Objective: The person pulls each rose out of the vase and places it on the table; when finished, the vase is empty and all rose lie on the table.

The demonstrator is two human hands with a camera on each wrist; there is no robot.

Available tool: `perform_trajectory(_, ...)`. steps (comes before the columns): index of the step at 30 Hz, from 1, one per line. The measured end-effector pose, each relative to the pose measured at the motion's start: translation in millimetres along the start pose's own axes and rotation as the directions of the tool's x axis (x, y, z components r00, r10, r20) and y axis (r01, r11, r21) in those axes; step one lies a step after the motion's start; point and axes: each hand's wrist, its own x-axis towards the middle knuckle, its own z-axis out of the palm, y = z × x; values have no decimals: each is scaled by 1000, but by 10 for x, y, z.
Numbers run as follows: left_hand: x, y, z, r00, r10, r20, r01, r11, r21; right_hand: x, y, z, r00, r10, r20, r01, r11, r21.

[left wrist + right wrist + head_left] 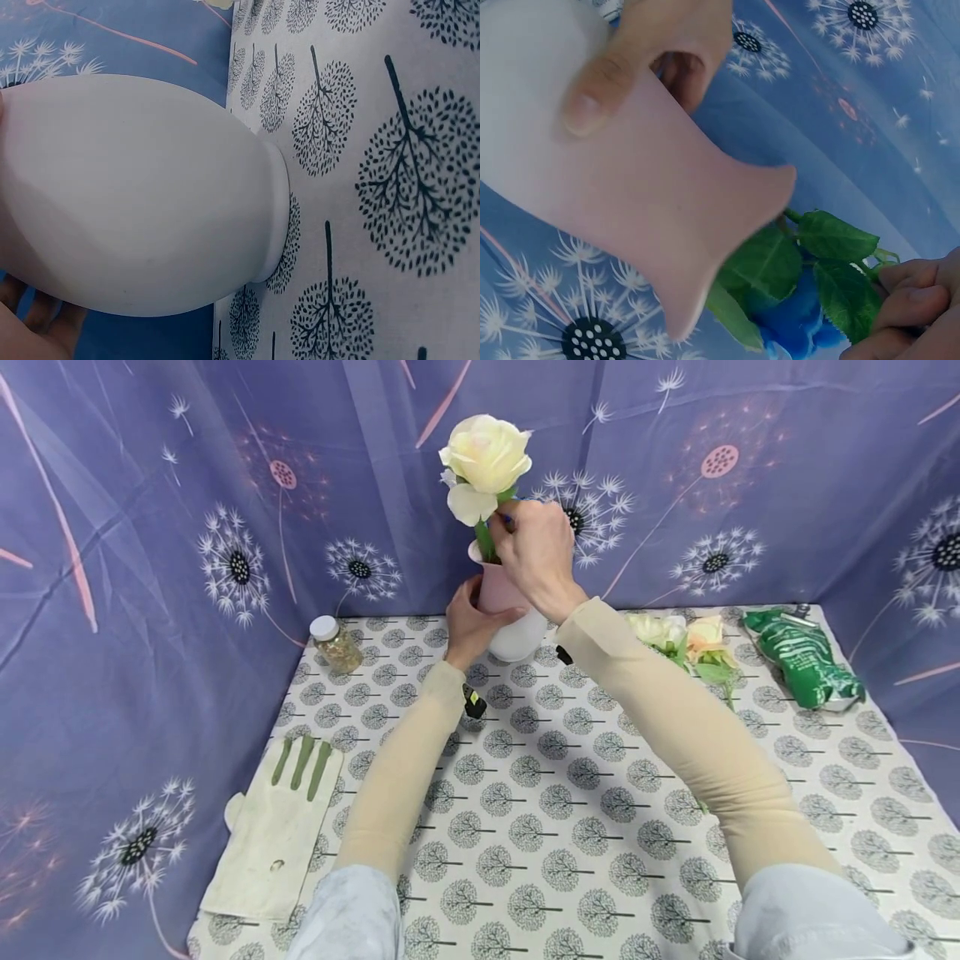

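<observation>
Vase [519, 637] first, pink toward its mouth and white below: on my head feed it sits just above centre, at about one o'clock, at the far end of the patterned tablecloth [525, 852]. It leans a little, mouth toward eleven. I cannot tell from here whether its foot bears fully on the cloth.

I have the left hand [471, 625] clamped around its body — thumb across the near face, fingers round behind. The right hand [542, 547] is above the mouth, fingers curled together, pinching a green stem [870, 270]; I cannot tell which bloom that stem carries. A cream rose [487, 452] rises at twelve o'clock from the vase, and my right wrist feed shows a blue flower [799, 319] and green leaves [840, 236] beside the rim.

Taking the vase as my clock's hub, loose roses [705, 635] lie at three, with a green packet [806, 660] farther out on that bearing. A white-lidded jar [337, 647] stands at nine, and a pale glove [255, 852] lies flat at eight.
</observation>
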Motion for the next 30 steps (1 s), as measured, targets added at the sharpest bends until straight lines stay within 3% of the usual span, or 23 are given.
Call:
perform_trajectory(14,-12,2,2,1000,11,0,-11,1000,14,180,-116,-373,989,-66,-130,80,991,103)
perform_trajectory(23,11,3,-12,999,44,-7,-43,997,63,304,-181,-627,991,11,-135,7,992,128)
perform_trajectory(30,7,13,-9,1000,13,-3,-13,997,75,348,-223,-757,988,42,-149,-22,990,136)
